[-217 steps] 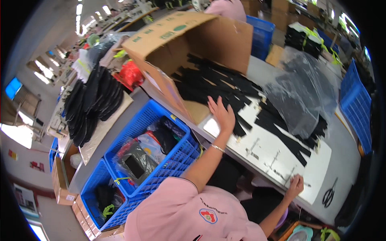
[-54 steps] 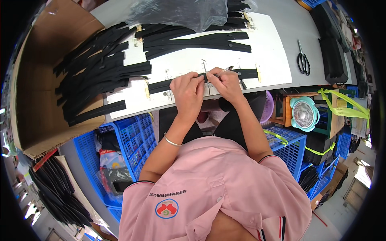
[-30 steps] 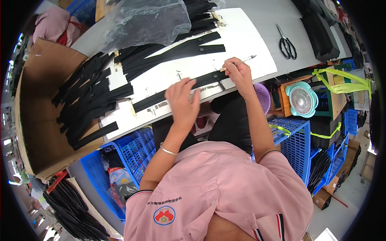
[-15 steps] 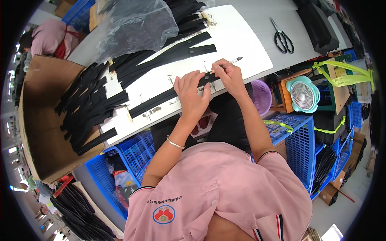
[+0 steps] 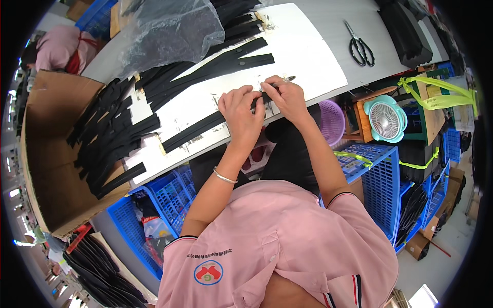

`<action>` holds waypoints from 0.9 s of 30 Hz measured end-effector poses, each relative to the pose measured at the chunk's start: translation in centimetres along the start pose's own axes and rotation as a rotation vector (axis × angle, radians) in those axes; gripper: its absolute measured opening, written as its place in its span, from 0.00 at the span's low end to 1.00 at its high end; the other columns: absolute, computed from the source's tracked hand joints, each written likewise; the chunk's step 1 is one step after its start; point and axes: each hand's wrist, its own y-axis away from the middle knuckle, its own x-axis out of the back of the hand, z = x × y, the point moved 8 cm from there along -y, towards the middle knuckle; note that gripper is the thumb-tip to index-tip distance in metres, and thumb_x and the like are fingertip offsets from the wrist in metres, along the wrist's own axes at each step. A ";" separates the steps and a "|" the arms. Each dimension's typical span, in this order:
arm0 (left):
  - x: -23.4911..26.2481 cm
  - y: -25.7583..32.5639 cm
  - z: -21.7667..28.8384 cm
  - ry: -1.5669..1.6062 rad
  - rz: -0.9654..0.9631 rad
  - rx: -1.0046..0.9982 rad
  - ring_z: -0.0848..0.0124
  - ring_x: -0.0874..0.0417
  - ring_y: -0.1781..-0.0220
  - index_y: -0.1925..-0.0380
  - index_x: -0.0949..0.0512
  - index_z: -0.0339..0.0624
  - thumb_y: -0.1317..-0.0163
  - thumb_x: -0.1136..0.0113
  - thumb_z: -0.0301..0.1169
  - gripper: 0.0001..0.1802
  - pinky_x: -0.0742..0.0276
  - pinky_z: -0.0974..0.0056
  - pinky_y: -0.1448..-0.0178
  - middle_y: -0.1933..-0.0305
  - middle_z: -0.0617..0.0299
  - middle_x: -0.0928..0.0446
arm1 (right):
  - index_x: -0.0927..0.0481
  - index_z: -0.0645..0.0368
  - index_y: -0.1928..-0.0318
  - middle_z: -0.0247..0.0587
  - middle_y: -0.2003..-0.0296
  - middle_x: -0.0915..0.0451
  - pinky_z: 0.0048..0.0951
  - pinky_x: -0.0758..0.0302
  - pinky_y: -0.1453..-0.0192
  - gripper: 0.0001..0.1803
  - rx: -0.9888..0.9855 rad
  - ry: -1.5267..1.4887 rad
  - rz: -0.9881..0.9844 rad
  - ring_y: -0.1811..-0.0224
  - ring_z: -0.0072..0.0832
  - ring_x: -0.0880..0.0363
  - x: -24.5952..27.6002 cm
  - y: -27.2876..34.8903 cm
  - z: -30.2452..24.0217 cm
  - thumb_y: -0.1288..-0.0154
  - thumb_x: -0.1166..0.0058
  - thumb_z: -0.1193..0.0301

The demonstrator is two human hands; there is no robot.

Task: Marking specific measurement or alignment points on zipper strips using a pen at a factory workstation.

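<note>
my right hand [image 5: 284, 97] is closed round a pen [image 5: 291, 78], one end poking out past the knuckles. my left hand [image 5: 242, 112], fingers bent, is on the black strip [image 5: 195, 132]; cannot tell whether it pinches or only presses. strip runs from beneath the fingers out to my left, along the near edge of the white board [image 5: 314, 57]. risk: too light a press by the left fingers could let it skew under the pen. loose strips [image 5: 254, 60] beyond both hands might shift if i brush them.
</note>
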 end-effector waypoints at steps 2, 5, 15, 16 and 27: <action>0.0 0.1 -0.2 0.001 -0.002 0.006 0.59 0.23 0.41 0.64 0.14 0.41 0.41 0.32 0.29 0.06 0.43 0.46 0.25 0.50 0.61 0.18 | 0.15 0.65 0.67 0.35 0.63 0.12 0.31 0.23 0.67 0.15 0.009 0.019 0.001 0.72 0.37 0.17 -0.2 0.0 -0.1 0.28 0.40 0.64; -0.1 0.0 0.1 0.005 -0.006 0.000 0.59 0.23 0.41 0.64 0.14 0.42 0.43 0.31 0.30 0.07 0.43 0.46 0.25 0.50 0.61 0.18 | 0.14 0.63 0.65 0.36 0.64 0.13 0.31 0.23 0.67 0.14 0.022 -0.002 0.026 0.72 0.37 0.17 -0.3 0.0 0.6 0.28 0.40 0.64; -0.4 -0.2 0.1 -0.038 -0.055 0.013 0.61 0.24 0.39 0.63 0.16 0.47 0.47 0.29 0.30 0.11 0.44 0.51 0.27 0.47 0.65 0.16 | 0.15 0.66 0.65 0.39 0.71 0.15 0.28 0.25 0.67 0.13 -0.061 -0.306 -0.101 0.74 0.27 0.18 0.1 0.8 1.9 0.28 0.40 0.67; -0.5 -0.2 0.1 -0.038 -0.058 0.011 0.61 0.24 0.39 0.63 0.16 0.47 0.47 0.29 0.30 0.11 0.44 0.51 0.27 0.47 0.65 0.16 | 0.15 0.66 0.65 0.39 0.71 0.15 0.28 0.25 0.67 0.13 -0.063 -0.306 -0.098 0.74 0.27 0.18 0.1 0.8 2.0 0.28 0.40 0.67; -0.5 -0.2 -0.1 -0.009 -0.067 0.025 0.61 0.24 0.37 0.62 0.16 0.46 0.46 0.30 0.30 0.10 0.46 0.48 0.24 0.46 0.64 0.16 | 0.13 0.60 0.67 0.40 0.72 0.15 0.33 0.23 0.68 0.10 0.144 -0.040 -0.073 0.74 0.36 0.16 0.1 0.8 0.0 0.32 0.40 0.67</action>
